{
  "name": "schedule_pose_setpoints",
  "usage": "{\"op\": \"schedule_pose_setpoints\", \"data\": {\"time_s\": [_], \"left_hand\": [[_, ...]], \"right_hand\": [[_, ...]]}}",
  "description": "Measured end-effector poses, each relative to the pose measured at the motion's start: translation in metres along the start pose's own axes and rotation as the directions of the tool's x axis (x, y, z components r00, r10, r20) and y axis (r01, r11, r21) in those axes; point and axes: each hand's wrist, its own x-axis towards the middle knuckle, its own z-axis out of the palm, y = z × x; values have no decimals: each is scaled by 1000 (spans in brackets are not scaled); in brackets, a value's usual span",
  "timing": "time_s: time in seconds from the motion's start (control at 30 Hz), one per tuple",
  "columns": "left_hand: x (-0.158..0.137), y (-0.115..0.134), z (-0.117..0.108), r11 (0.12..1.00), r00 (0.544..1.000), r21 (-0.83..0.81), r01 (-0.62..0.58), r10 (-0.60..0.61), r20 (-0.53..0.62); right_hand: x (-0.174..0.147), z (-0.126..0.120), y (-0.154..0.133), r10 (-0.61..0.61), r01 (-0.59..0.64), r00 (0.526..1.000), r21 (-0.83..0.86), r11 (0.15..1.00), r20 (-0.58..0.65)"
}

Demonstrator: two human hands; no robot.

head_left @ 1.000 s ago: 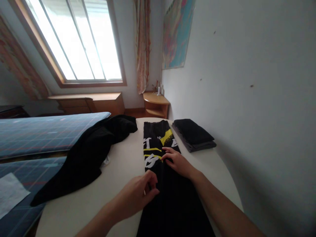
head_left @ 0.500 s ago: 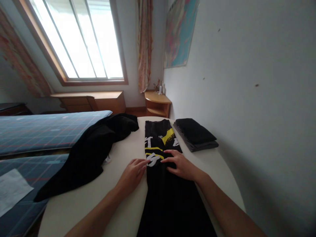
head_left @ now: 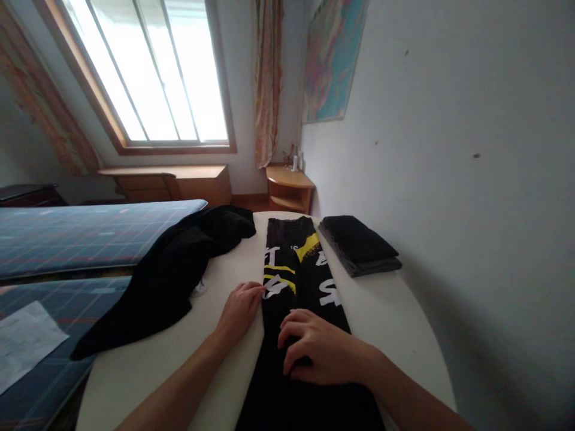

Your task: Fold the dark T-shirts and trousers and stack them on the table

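A long black garment (head_left: 281, 317) with white lettering and yellow stripes lies lengthwise on the white table, running from the far edge towards me. At its left edge, beside the white print, my left hand (head_left: 242, 308) has its fingers together, their tips closed on the fabric; the thumb is mostly hidden. My right hand (head_left: 318, 347) is over the middle of the garment, nearer to me, its bent fingers apart and holding nothing. Whether all its fingertips touch the cloth I cannot tell.
Folded dark clothes (head_left: 359, 245) are stacked to the right on the round table (head_left: 417, 335). Another black garment (head_left: 148, 287) drapes from the table's left side over a blue plaid mattress (head_left: 90, 239). A white sheet (head_left: 29, 338) lies there. The wall (head_left: 494, 239) is close on the right.
My right hand has moved back towards me along the garment, uncovering white lettering on its right side. My left hand stays at the left edge, shifted slightly. The view has turned a little left.
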Motion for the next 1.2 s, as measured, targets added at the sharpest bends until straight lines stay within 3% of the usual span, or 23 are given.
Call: {"op": "schedule_pose_setpoints", "data": {"time_s": [0.27, 0.5, 0.63, 0.73, 0.9, 1.03, 1.2], "left_hand": [[8, -21, -9, 998, 1000, -61, -16, 14, -21], [5, -22, -12, 997, 999, -54, -46, 47, 3], [4, -24, -10, 998, 999, -56, -40, 39, -13], [4, -23, -10, 998, 1000, -59, -23, 22, -11], [-1, -17, -13, 998, 1000, -55, -17, 17, 14], [-7, -10, -18, 998, 999, -50, -36, 37, 12], [-16, 7, -24, 987, 987, -72, -143, 147, 68]], "right_hand": [[5, 14, -15, -12, 12, 1000, -22, 1000, 18], [19, 36, -28, -141, 143, 990, -169, 975, 23], [17, 28, -28, -211, 215, 966, 10, 976, -150], [8, 15, -25, -139, 193, 957, 202, 960, -254], [-5, 7, -14, 8, 27, 995, 325, 945, -104], [-6, 13, -10, 45, -55, 998, 377, 924, 36], [-2, 20, -19, 2, -46, 979, 214, 976, 202]]}}
